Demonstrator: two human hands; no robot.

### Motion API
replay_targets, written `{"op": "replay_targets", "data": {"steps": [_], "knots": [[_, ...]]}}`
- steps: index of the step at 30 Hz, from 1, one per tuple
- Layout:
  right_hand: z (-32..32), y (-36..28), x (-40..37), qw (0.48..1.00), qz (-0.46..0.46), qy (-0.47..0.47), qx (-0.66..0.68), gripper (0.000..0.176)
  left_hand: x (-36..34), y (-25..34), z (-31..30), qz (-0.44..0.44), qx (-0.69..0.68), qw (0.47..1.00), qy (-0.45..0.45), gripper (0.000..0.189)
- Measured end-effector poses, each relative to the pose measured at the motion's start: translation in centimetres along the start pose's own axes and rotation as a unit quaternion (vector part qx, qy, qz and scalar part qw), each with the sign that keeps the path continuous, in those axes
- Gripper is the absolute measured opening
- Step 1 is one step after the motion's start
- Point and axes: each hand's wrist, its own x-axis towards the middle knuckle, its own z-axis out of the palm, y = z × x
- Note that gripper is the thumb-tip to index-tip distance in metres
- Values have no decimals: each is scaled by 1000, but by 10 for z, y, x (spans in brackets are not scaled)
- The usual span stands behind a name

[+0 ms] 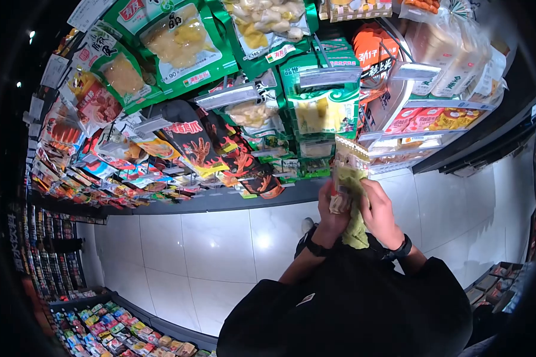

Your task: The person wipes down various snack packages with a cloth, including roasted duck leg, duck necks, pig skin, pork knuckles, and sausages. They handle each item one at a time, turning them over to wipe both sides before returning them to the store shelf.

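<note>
My left hand (331, 215) is closed round the lower part of a packaged snack (349, 156) with a brown-and-white patterned top edge. My right hand (381, 213) grips a yellow-green cloth (356, 229), which lies against the packet's near side and hangs down between both wrists. The cloth and fingers hide much of the packet. Both hands are in front of my body, just short of the shelf. Closest beyond them hangs a green bag of pickled food (324, 113) on a hook.
A rack of hanging snack bags spans the left and middle, with black chicken-feet bags (196, 140) low down. White shelves (423, 122) at right hold bread packs (458, 56). Pale floor tiles (220, 244) lie below. A display bin (119, 333) of small packets stands at lower left.
</note>
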Motion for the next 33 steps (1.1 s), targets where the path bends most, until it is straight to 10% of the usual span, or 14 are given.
{"op": "replay_targets", "data": {"steps": [3,9,14,17,27,33], "knots": [[-8,-12,3,959,180,-76,207,21,1,-15,11,128,295,947,-29,52],[-18,-22,1,931,235,-55,275,23,-19,15,36,270,720,615,-175,68],[-44,-26,10,894,209,-10,396,29,-33,61,67,280,647,702,-95,71],[-44,-29,26,897,166,25,408,41,-25,87,72,52,491,857,-146,52],[-53,4,42,849,272,187,414,30,22,104,207,370,607,678,-188,41],[-79,9,40,850,281,158,418,27,94,89,280,388,557,698,-228,36]]}}
